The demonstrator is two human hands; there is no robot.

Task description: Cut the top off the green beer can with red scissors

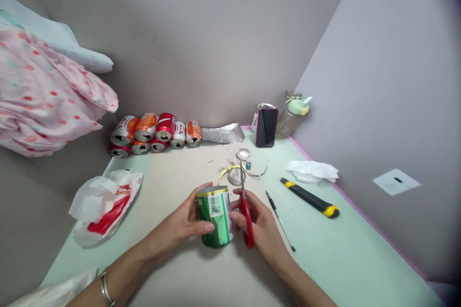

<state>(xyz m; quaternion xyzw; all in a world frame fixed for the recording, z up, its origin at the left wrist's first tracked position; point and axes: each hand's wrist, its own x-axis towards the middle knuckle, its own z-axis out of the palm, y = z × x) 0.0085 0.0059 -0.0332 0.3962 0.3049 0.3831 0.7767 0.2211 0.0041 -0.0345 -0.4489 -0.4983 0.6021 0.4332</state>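
A green drink can (215,223) with its top cut away is held a little above the table, its open rim upward. My left hand (192,218) wraps round its left side, thumb across the front. In my right hand (261,223) is a pair of scissors with red handles (247,220), blades pointing away from me. The fingertips of that hand are at the can's right side. Just beyond lie a cut-off can lid (236,177), a thin curled yellow strip (224,172) and small metal scraps.
Several cans (164,127) are stacked along the back wall beside a flattened metal sheet (223,133). A phone (267,127) and a bottle (288,122) stand at the back right. A utility knife (309,197), pen (280,220) and tissue (312,171) lie right; a tissue packet (113,206) lies left.
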